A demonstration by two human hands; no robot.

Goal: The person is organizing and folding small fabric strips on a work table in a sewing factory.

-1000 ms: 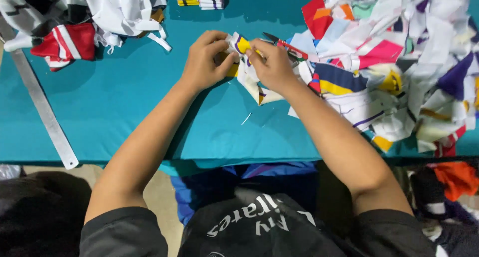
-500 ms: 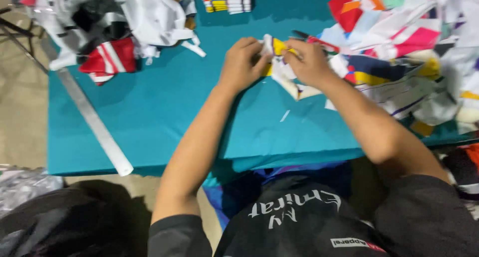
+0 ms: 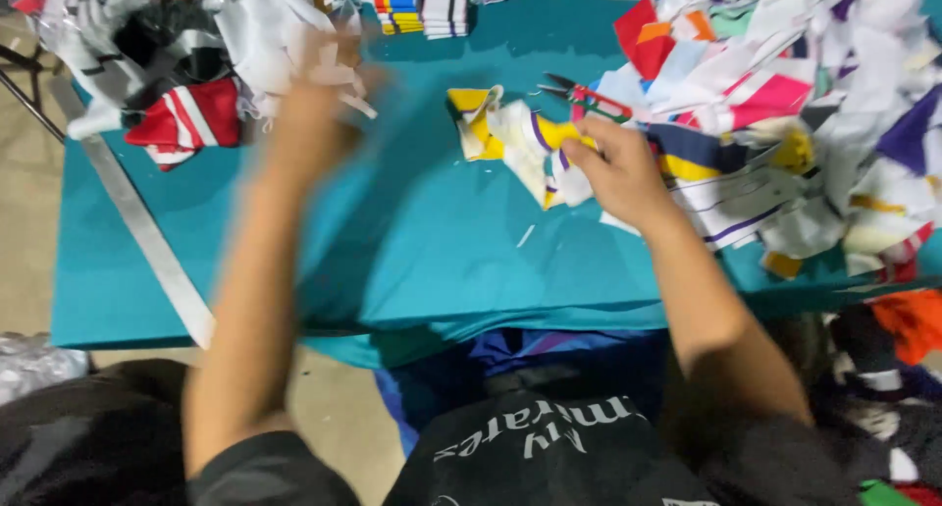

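Fabric scraps in yellow, white and purple [image 3: 525,143] lie bunched near the middle of the teal table [image 3: 412,241], toward its far edge, and they are what I have in hand. From the biggest thing down: the table carries a large heap of mixed offcuts [image 3: 785,123] over its right side, a smaller pile of white, black and red pieces [image 3: 177,84] at its far left corner, and a long metal ruler [image 3: 137,226] running along its left edge. Small folded stacks of striped trim [image 3: 422,5] sit at the far edge. My right hand [image 3: 618,172] is clenched on the right end of the bunch, fingers curled over the cloth and pinning it to the table. My left hand [image 3: 314,104] is up off the table over toward the far left pile, too blurred to tell whether it is closed on anything. Red-handled scissors [image 3: 589,99] lie just beyond my right hand, at the edge of the big heap. To do this well, I judge I should keep the right-hand grip firm and low so the bunch stays flat and separate from the heap, and keep clear of the scissor blades.
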